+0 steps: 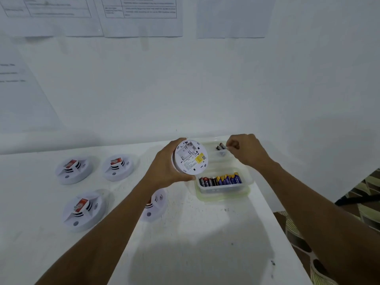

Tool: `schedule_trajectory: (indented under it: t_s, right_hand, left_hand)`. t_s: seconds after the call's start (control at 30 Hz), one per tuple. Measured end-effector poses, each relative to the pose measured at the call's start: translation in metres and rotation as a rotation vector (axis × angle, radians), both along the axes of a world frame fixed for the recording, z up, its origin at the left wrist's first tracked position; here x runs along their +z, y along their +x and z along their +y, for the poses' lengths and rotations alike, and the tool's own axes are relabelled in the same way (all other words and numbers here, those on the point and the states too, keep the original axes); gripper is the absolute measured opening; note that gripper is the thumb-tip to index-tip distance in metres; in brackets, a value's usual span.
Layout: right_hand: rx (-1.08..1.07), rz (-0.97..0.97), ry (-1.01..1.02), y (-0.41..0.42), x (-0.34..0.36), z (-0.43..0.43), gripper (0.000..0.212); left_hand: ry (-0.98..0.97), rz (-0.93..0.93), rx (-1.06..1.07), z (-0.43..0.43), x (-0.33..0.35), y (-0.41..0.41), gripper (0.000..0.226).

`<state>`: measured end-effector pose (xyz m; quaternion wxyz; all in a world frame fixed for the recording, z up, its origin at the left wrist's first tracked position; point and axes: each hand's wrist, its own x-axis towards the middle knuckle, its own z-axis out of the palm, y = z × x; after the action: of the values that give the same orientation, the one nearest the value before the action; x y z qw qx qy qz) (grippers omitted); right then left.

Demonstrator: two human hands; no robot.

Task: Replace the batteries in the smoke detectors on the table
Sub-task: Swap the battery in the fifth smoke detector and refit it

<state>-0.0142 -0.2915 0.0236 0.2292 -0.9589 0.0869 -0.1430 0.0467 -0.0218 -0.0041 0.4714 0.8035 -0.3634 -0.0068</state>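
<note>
My left hand (164,163) grips a round white smoke detector (191,157) above the table, its back turned toward me, with a yellow label and an open battery bay showing. My right hand (244,149) pinches two small dark batteries (221,146) over the far clear container (216,156). A nearer clear container (223,191) holds a row of several batteries (220,179), dark red ones at the left and blue-and-yellow ones at the right.
Three smoke detectors lie face up on the white table (205,233): far left (73,170), far middle (119,167) and near left (84,210). Another detector (155,204) is partly hidden under my left forearm. Papers hang on the wall behind. The table's right edge drops to patterned floor (366,194).
</note>
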Motion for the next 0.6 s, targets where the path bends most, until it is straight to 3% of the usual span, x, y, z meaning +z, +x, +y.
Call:
schedule_trajectory:
  t_s: [0.4, 0.6]
  right_hand:
    - [0.037, 0.406, -0.130, 0.096, -0.018, -0.014, 0.023]
    - [0.012, 0.405, 0.042, 0.101, -0.020, -0.015, 0.028]
  left_hand:
    - [0.009, 0.015, 0.015, 0.002, 0.000, 0.041, 0.101]
    - [-0.011, 0.037, 0.009, 0.002, -0.005, 0.051, 0.103]
